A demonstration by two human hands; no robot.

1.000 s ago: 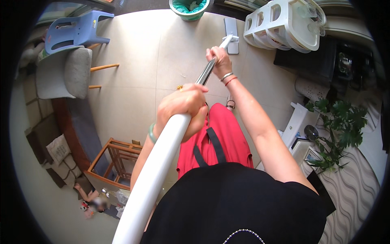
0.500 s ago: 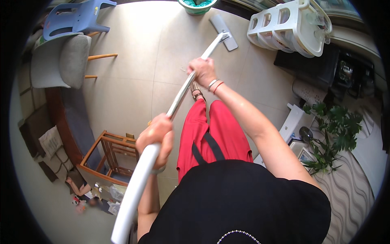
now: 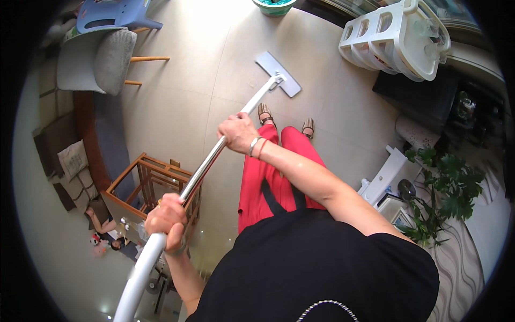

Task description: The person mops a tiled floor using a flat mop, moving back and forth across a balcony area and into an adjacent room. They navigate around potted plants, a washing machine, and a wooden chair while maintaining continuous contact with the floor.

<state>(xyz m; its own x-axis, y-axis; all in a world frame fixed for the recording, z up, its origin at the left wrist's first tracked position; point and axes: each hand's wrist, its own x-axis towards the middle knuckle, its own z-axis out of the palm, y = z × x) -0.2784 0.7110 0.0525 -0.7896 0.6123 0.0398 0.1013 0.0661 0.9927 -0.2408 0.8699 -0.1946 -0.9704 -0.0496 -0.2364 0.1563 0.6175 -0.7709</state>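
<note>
A flat mop (image 3: 204,165) with a white and silver pole slants across in front of me, from the lower left up to the floor. My left hand (image 3: 167,220) is closed round the upper part of the pole. Farther down, my right hand (image 3: 237,132) grips it too, with a silver bangle and a red string on that wrist. The pole's far end joins a pale rectangular mop head (image 3: 279,74), which lies on the beige tiled floor (image 3: 188,70) ahead of my sandalled feet (image 3: 265,115).
To the left stand a grey chair (image 3: 114,61), a blue plastic chair (image 3: 119,13) and a wooden-framed chair (image 3: 140,174). A green basin (image 3: 274,8) sits far ahead. A white tiered rack (image 3: 394,40) and leafy plants (image 3: 449,174) are on the right. Another person (image 3: 105,221) is at the lower left.
The mop has been drawn back toward me, its head sliding nearer my feet. Both my hands have moved left and down in the view, still gripping the pole.
</note>
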